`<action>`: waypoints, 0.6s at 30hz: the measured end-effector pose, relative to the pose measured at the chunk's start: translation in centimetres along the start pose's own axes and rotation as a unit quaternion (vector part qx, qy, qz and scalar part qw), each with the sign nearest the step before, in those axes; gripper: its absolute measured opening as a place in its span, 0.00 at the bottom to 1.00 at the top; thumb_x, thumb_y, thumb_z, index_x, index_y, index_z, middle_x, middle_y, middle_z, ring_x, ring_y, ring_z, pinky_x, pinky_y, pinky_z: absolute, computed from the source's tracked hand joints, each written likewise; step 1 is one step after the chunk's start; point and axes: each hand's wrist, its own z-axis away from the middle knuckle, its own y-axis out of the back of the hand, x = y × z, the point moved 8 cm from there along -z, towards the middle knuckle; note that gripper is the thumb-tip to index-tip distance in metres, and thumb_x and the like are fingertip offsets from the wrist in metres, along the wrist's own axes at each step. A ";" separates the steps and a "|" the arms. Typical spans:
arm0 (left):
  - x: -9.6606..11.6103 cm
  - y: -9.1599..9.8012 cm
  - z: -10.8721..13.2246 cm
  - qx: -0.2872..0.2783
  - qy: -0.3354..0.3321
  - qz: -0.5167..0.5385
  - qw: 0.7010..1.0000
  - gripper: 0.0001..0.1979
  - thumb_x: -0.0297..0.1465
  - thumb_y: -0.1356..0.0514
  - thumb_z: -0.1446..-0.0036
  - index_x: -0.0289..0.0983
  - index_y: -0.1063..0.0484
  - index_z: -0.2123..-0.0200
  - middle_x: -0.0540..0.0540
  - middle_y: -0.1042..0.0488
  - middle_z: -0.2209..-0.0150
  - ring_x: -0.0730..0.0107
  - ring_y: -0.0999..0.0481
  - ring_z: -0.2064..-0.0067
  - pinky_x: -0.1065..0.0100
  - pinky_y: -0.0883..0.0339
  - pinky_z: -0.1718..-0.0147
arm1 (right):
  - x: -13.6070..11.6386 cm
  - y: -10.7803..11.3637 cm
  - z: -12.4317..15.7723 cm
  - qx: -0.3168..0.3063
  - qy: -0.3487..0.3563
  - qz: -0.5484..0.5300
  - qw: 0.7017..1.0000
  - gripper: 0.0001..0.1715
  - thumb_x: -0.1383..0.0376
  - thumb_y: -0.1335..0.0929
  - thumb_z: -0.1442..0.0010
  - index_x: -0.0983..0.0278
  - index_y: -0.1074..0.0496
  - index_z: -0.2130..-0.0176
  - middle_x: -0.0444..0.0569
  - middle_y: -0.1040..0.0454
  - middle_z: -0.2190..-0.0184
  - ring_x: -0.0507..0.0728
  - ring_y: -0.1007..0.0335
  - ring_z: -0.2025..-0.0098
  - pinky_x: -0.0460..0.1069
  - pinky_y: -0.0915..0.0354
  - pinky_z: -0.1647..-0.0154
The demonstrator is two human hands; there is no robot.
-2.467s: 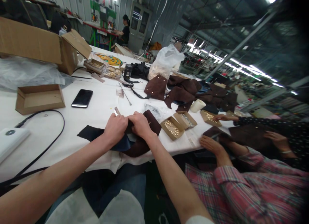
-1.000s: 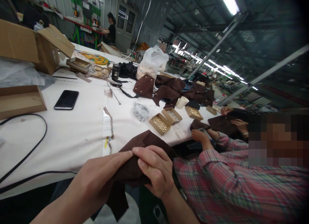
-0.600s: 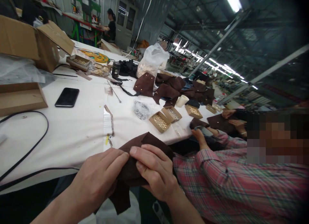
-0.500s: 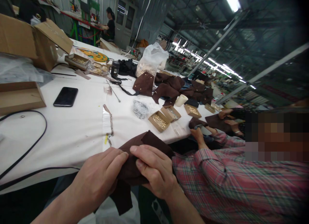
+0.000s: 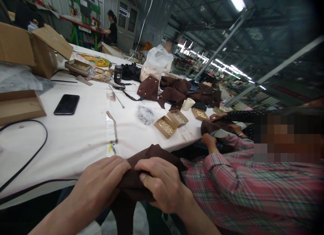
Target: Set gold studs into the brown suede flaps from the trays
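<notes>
Surroundings: a black phone (image 5: 66, 104) is lying face up on the white table (image 5: 83, 150), well apart from our hands. A black cable (image 5: 37, 150) is looping across the near left part of the table. A shallow cardboard tray (image 5: 19, 105) is sitting at the left edge, with a large open carton (image 5: 30, 52) behind it. A strip of clear tape (image 5: 111, 125) is lying just beyond our hands. Further right, two small boxes of gold studs (image 5: 165, 126) are standing side by side, with a clear bag of silver hardware (image 5: 145, 114) near them. A heap of brown suede pieces (image 5: 182, 89) and a white plastic bag (image 5: 155, 61) are filling the far middle.

Crowding: a co-worker's plaid sleeve (image 5: 243, 184) is pressing in just beside our right hand, and that co-worker's hand (image 5: 209, 139) is working at the table edge further along.

Hands: we are holding the brown suede piece (image 5: 157, 154) at the near edge of the table, its upper part resting on the edge and its tail hanging below. Our left hand (image 5: 101, 184) is curling over it, fingers bent and closed onto the cloth. Our right hand (image 5: 162, 186) is gripping it with fingers folded, thumb pressing on top. The two hands are almost touching.
</notes>
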 end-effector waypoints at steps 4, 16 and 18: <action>0.5 0.8 -0.9 0.016 0.042 0.114 0.992 0.34 0.12 0.46 0.39 0.43 0.29 0.34 0.43 0.20 0.41 0.64 0.18 0.41 0.69 0.22 0.43 | -0.4 0.7 -0.2 -0.010 -0.010 0.044 0.999 0.13 0.74 0.35 0.28 0.66 0.29 0.46 0.60 0.16 0.51 0.61 0.16 0.48 0.56 0.16 0.48; 1.6 0.4 -0.7 0.032 0.013 -0.054 0.998 0.18 0.20 0.45 0.25 0.41 0.27 0.39 0.46 0.21 0.58 0.66 0.20 0.62 0.69 0.25 0.65 | 0.8 0.7 1.8 0.054 -0.070 0.059 0.994 0.13 0.71 0.36 0.22 0.67 0.25 0.45 0.63 0.14 0.45 0.61 0.14 0.46 0.57 0.21 0.42; 1.1 -0.7 -0.1 0.002 0.042 -0.064 0.997 0.20 0.20 0.45 0.25 0.42 0.29 0.36 0.45 0.17 0.52 0.63 0.14 0.57 0.66 0.21 0.61 | 1.0 1.3 2.2 0.075 -0.097 0.098 0.988 0.14 0.73 0.36 0.23 0.66 0.24 0.46 0.56 0.12 0.51 0.59 0.14 0.47 0.58 0.25 0.36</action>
